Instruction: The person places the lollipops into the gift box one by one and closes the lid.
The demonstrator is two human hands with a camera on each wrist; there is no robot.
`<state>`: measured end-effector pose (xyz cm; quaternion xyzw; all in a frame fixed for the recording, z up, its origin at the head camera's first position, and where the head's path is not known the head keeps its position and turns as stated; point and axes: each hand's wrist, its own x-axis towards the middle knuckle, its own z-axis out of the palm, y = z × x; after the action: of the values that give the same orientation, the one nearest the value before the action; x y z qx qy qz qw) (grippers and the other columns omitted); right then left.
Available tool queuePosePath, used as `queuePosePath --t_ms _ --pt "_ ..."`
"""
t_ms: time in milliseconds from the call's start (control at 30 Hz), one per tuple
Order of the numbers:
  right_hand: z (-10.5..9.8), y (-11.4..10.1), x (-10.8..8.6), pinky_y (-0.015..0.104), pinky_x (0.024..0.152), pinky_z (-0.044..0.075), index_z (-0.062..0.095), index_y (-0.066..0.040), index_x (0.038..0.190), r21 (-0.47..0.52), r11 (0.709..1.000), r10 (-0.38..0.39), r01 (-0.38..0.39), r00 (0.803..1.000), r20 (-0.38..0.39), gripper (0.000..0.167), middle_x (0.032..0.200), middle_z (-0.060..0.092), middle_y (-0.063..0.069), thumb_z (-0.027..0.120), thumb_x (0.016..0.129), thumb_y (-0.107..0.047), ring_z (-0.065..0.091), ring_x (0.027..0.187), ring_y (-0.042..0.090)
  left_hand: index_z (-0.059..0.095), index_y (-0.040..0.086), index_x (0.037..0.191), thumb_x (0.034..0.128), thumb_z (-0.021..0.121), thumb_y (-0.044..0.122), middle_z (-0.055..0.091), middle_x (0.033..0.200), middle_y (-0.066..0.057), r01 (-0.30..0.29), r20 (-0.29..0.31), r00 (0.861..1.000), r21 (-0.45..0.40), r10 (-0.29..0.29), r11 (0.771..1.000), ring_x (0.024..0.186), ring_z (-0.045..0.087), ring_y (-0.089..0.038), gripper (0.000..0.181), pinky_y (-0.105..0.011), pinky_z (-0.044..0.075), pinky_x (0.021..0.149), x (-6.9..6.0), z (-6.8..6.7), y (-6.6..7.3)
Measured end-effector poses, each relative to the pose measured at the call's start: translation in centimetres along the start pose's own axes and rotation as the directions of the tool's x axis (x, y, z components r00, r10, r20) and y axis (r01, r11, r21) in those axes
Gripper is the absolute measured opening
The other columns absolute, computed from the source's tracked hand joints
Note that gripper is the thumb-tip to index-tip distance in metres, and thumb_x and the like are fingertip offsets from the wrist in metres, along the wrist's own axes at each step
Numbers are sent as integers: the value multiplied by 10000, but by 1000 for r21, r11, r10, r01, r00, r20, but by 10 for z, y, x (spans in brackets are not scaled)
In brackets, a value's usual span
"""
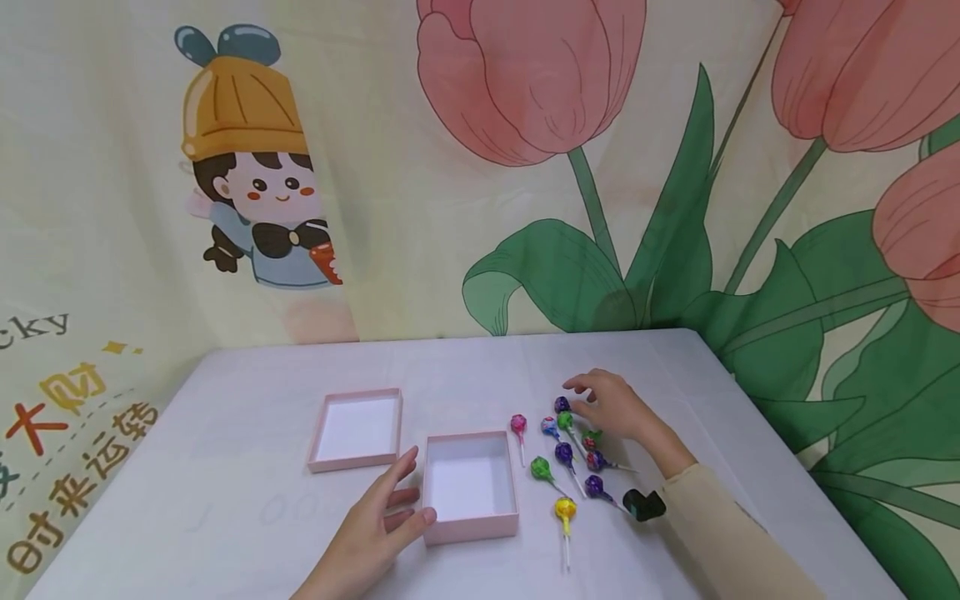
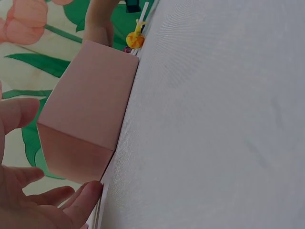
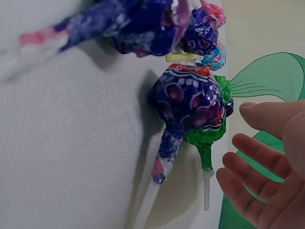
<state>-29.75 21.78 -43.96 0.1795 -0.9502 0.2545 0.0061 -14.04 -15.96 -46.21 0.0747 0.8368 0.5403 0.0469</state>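
Note:
In the head view an open pink box [image 1: 471,527] with a white inside stands on the table. My left hand [image 1: 378,521] is at its left side, fingers spread and relaxed; in the left wrist view the fingers are close to the pink box wall [image 2: 90,90]. My right hand [image 1: 611,406] hovers over the far end of a group of lollipops, nearest a dark purple lollipop [image 1: 562,404] and a green lollipop [image 1: 566,421]. In the right wrist view its fingers [image 3: 252,157] are loosely bent, with nothing between them. A purple-wrapped lollipop [image 3: 186,98] lies close to that camera.
A shallow pink lid [image 1: 355,462] lies left of the box. Other lollipops lie to the box's right: a pink one [image 1: 518,424], a second green one [image 1: 541,469] and a yellow one [image 1: 566,510]. A black wrist device [image 1: 643,505] sits by the right sleeve.

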Motion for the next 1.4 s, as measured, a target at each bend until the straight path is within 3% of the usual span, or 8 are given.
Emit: queuePosePath --t_ms 233,533,967,1400 --pt "4 -1 7 381 867 592 727 -92 1327 1 999 49 -49 998 46 316 1189 712 95 737 1013 -128 643 1014 222 356 216 1667 977 790 280 421 1656 -174 -7 32 999 -59 9 998 1338 595 -325 817 -322 574 992 -2 1 -2" --pt "7 4 12 370 849 595 737 -81 1299 -9 1000 30 -29 998 61 293 1139 718 76 738 1008 -112 639 960 192 319 215 1680 1014 743 239 385 1675 -190 -43 101 993 -103 54 994 1346 576 -323 790 -240 543 966 -1 -1 -4" --pt "6 3 17 356 841 601 760 -86 1268 -16 1000 -2 4 996 94 258 1091 746 43 732 1013 -109 657 938 169 306 239 1686 1025 722 240 397 1660 -199 -45 113 992 -110 58 993 1368 558 -331 781 -249 539 976 -1 -1 -4" --pt "4 3 22 334 824 593 779 -147 1176 -3 999 37 -37 991 131 171 1014 739 -11 747 1009 -129 650 905 152 298 223 1688 1028 719 237 385 1666 -211 -42 127 990 -113 57 993 1380 552 -345 783 -242 534 980 0 -2 -4"
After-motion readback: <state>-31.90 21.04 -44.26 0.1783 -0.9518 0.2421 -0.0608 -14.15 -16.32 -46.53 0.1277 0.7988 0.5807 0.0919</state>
